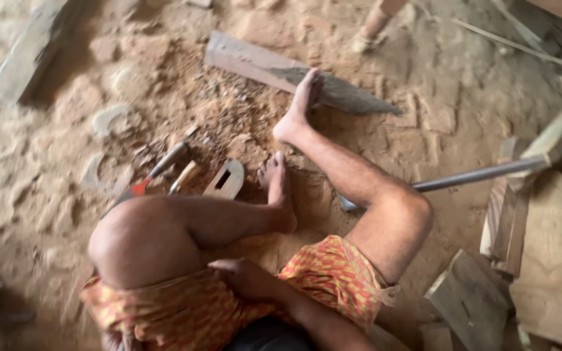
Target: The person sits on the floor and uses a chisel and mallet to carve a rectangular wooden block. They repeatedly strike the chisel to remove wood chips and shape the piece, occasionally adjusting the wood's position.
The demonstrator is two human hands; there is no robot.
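I sit on a dusty ground with both bare legs out in front, in orange patterned shorts (320, 273). My right hand (243, 276) rests on the shorts between my thighs and holds nothing that I can see. My left hand is out of view. My left knee (134, 240) is bent up close to me, with that foot (278, 188) flat in the sawdust. My right foot (300, 104) presses its toes against a long grey wooden plank (255, 62).
By my left knee lie a tool with a red part (141, 187), a wooden-handled chisel (183, 175) and a slotted wooden block (226, 179). A long metal bar (476, 175) runs to the right. Carved wooden boards (548, 260) are stacked at right. Another person's foot (372, 32) stands at the top.
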